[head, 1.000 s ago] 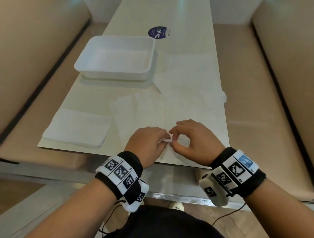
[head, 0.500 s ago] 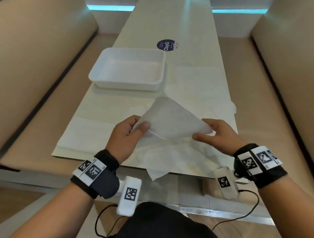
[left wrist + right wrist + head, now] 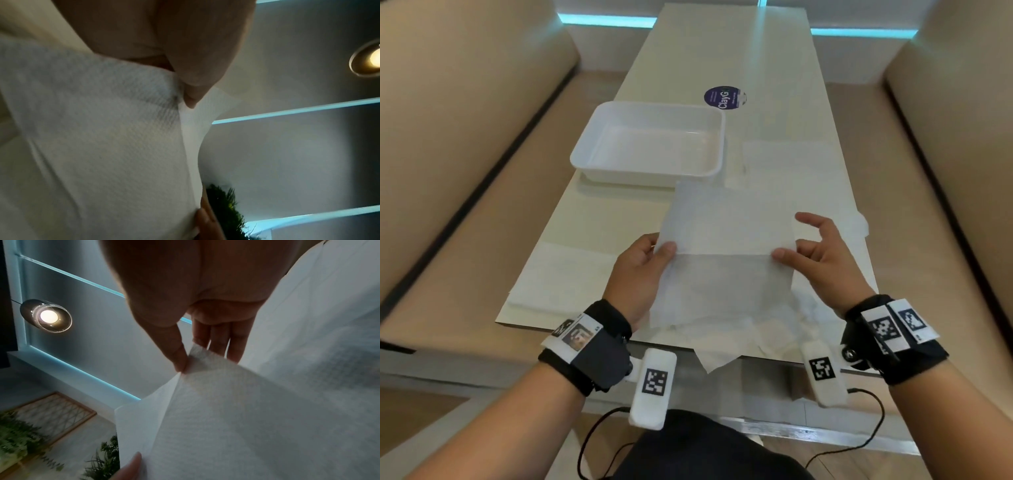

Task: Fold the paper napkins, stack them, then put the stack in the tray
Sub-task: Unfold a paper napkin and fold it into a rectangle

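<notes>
A white paper napkin (image 3: pixel 726 246) is stretched open in the air over the near end of the table, one half standing up and the other hanging. My left hand (image 3: pixel 661 249) pinches its left edge, thumb on top. My right hand (image 3: pixel 789 251) pinches the right edge, with the other fingers spread. The left wrist view shows the napkin (image 3: pixel 98 146) under my thumb (image 3: pixel 191 84). In the right wrist view the thumb and fingers (image 3: pixel 180 360) pinch the napkin (image 3: pixel 246 418) at a corner. The empty white tray (image 3: pixel 599 150) sits beyond it, to the left. A stack of folded napkins (image 3: pixel 558 274) lies at the near left.
Loose unfolded napkins (image 3: pixel 791 164) lie flat right of the tray, and crumpled ones (image 3: pixel 774 329) overhang the table's front edge (image 3: pixel 585 330) below my hands. A round blue sticker (image 3: pixel 724 97) is behind the tray. Beige bench seats (image 3: pixel 465 171) flank the table.
My hands were close together, pinching a napkin at the table's front edge. They have lifted it and moved apart, and the napkin has opened out between them.
</notes>
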Demonstrator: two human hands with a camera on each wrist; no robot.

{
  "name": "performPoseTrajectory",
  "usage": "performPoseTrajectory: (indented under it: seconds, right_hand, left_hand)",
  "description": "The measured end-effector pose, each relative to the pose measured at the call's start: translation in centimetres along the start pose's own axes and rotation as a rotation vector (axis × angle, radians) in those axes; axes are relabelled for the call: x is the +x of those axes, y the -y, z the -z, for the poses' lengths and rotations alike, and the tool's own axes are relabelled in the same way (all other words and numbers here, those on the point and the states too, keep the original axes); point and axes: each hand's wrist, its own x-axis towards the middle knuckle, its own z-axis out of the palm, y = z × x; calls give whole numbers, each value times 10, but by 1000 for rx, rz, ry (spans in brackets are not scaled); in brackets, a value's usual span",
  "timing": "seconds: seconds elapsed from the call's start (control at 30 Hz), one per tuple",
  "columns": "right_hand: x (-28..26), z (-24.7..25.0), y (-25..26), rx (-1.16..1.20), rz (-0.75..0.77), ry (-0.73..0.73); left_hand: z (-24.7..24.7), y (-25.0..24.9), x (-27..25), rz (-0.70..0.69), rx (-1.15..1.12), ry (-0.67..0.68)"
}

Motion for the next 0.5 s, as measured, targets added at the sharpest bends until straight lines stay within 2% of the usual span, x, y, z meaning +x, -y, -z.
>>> performPoseTrajectory:
  seconds: [0.13,0.27,0.4,0.5]
  right_hand:
    - [-4,5,2,34,62,-23]
    - [-9,9,3,-60,101,-2]
    - [-14,11,5,-92,50,15]
    - [-16,14,0,-125,16,23]
  left_hand:
    - [6,7,-3,-110,152,44]
    - [10,9,-4,-149,107,89]
    - [9,7,-4,-137,101,147]
    - [10,7,-1,-138,181,182]
